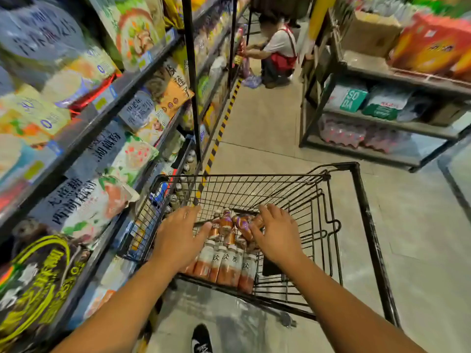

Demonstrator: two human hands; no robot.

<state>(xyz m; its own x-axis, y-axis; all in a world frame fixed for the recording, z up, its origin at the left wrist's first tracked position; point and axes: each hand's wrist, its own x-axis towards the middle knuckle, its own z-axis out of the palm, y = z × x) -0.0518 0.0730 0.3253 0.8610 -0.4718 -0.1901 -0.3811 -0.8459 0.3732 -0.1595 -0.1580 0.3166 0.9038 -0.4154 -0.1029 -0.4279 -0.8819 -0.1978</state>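
Note:
A black wire shopping cart [328, 207] stands in a shop aisle right in front of me. In its basket lie several bottles with orange-brown drink and white labels [224, 266], and behind them several smaller brown bottles [226, 224]. Both my arms reach into the basket. My left hand [178, 235] hovers over the left side of the bottles, fingers spread and relaxed, holding nothing. My right hand [276, 233] is over the right side, its fingers bent down onto a small brown bottle with a purple label [243, 226]; whether it grips the bottle is unclear.
Shelves with bagged foods [84, 159] run along the left, close to the cart. A metal rack with boxes and packs [387, 105] stands at the right. A person in a red apron [277, 52] crouches farther down the aisle. My shoe [201, 338] shows below.

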